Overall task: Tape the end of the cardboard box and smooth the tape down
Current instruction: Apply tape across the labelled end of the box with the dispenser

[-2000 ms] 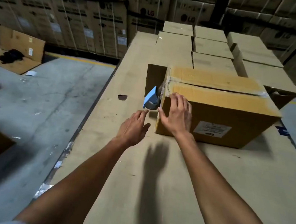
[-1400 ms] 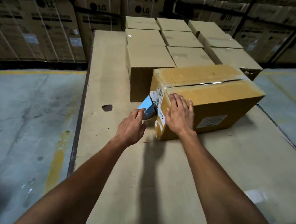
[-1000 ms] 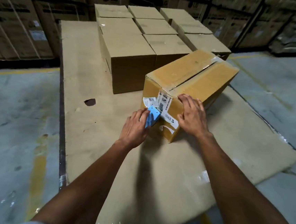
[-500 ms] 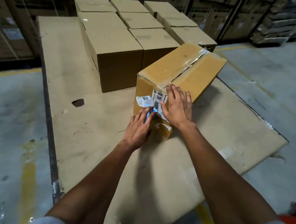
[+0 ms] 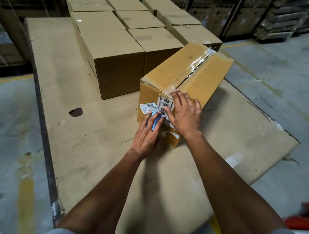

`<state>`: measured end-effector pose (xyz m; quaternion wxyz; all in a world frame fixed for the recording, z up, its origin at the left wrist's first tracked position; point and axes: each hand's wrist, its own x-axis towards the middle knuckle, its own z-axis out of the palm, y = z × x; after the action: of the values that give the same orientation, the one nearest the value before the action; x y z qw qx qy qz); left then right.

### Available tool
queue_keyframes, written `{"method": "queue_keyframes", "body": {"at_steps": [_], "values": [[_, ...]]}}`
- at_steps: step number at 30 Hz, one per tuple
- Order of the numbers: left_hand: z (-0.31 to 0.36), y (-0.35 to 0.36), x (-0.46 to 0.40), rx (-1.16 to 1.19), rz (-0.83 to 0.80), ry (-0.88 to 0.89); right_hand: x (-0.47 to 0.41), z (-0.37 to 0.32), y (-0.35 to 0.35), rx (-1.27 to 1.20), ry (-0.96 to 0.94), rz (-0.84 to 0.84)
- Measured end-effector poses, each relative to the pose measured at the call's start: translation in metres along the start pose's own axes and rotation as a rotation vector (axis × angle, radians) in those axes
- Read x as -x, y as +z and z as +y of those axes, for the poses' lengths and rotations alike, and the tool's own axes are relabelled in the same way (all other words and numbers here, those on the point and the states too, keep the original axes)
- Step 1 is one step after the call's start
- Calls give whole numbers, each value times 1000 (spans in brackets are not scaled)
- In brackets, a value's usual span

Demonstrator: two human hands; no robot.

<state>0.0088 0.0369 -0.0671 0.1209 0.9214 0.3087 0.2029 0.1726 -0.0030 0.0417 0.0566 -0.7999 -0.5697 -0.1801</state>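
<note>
At the far left lies bare concrete floor point(image 5: 0, 139) with a worn yellow stripe, and a dark metal edge point(image 5: 43, 125) borders a wide cardboard sheet point(image 5: 94, 148) that covers the low platform. A dark hole point(image 5: 76, 112) shows in that sheet, left of the hands. Behind it stands a block of plain sealed cartons point(image 5: 111, 43), packed side by side in rows, with printed cartons stacked along the back wall. Just right of the block and nearer the viewer sits the cardboard box point(image 5: 190, 73), turned at an angle so that one end faces the person; clear tape point(image 5: 198, 64) runs along its top seam and folds over the near edge. White labels point(image 5: 151, 106) with a barcode and print are stuck on that end face. The left hand point(image 5: 146, 135) reaches to the lower part of the end face, its fingers curled around a blue tape dispenser point(image 5: 156, 123) that is pressed against the box, mostly hidden by the hand. Just beside it, the right hand point(image 5: 185, 113) lies flat on the same end face, fingers spread and extended up to the top edge where the tape comes over, holding nothing. Both forearms are bare, with grey sleeves at the bottom edge. At the far right, something red-orange point(image 5: 306, 222) lies blurred on the floor.
</note>
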Motion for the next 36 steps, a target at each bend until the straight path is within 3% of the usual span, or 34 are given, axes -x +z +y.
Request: {"method": "queue_keyframes", "body": {"at_steps": [26, 36], "values": [[-14, -26, -8, -314, -96, 165, 6, 3, -9, 81, -89, -122], [-24, -28, -6, -202, -62, 192, 5, -1, -3, 83, -58, -78]]}}
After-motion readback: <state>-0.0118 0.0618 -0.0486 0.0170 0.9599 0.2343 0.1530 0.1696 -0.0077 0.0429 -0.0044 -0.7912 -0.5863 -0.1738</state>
